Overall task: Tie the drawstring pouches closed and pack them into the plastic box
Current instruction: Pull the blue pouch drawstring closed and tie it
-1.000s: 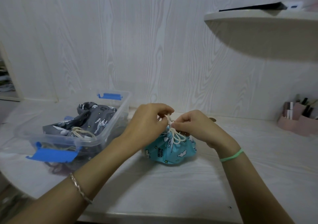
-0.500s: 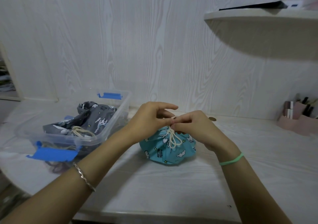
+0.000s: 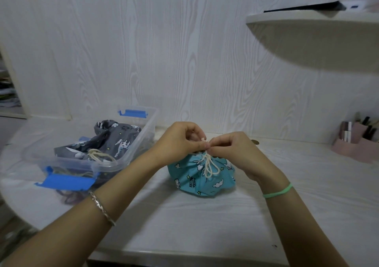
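Note:
A turquoise drawstring pouch (image 3: 196, 179) with cloud prints sits on the white table, its mouth gathered. Its cream drawstring (image 3: 209, 165) hangs in loops down the front. My left hand (image 3: 180, 141) and my right hand (image 3: 231, 149) meet just above the pouch's mouth, both pinching the cord ends between thumb and fingers. To the left stands a clear plastic box (image 3: 131, 154) with blue latches. Inside it lies a grey printed pouch (image 3: 114, 139) with its own cream cord tied.
A pink organiser (image 3: 356, 145) with small items stands at the far right against the wall. A rounded shelf (image 3: 311, 33) juts out above it. The table's curved edge (image 3: 18, 211) runs at the left and its front edge near me.
My fingers have worked the cord at the pouch's mouth, curling tighter on it; the pouch has shifted slightly. The box and grey pouch have not moved.

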`<state>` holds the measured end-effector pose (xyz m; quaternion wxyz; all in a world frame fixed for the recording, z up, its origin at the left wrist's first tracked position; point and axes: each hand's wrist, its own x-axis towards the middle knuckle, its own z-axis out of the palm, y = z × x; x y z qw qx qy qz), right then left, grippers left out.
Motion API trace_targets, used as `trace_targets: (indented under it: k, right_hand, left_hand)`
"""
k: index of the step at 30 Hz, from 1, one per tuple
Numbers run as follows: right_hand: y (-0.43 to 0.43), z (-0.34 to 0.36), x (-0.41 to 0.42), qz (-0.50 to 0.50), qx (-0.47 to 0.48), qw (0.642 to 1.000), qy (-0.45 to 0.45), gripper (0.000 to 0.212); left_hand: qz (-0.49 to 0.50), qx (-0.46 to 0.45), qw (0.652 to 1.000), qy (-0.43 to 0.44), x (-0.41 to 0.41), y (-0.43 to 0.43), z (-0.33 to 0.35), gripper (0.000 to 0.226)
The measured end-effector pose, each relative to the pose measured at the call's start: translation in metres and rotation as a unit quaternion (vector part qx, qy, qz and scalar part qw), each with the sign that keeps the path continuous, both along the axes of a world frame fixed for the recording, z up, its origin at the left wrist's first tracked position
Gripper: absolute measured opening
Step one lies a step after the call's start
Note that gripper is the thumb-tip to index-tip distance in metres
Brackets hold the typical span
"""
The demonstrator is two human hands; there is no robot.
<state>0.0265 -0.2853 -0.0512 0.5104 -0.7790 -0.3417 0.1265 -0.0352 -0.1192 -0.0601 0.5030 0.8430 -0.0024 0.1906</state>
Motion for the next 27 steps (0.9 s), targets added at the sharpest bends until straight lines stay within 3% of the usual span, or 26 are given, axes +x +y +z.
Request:
trace_targets:
  k: [7,13,22,25,27]
  right_hand:
    - [0.0038,-0.0044,0.0005,-0.034,0.047,0.998,-0.035,0.011]
    - [0.0061,-0.0080,-0.0016,-0.063,-0.003,0.989,-0.136,0.016]
    - [0.0040,-0.0045,-0.0084,-0.084,-0.079,0.958,-0.263,0.013]
    - [0.0040,-0.0029,-0.0065,-0.082,-0.085,0.965,-0.234,0.014]
    - [0.0032,-0.0033,-0.0041,-0.058,-0.054,0.986,-0.148,0.015]
  left_hand:
    - [0.023,0.021,0.996,0.088,-0.0034,-0.0024,0.0029,0.011]
    - [-0.002,0.045,0.988,0.148,-0.0059,-0.0017,0.0095,0.018]
    - [0.005,0.062,0.991,0.118,-0.0046,-0.0079,0.0056,0.020]
    - [0.006,0.096,0.991,0.089,-0.0051,-0.0060,0.0048,0.021]
    - [0.004,0.124,0.990,0.066,-0.0063,-0.0039,0.0058,0.019]
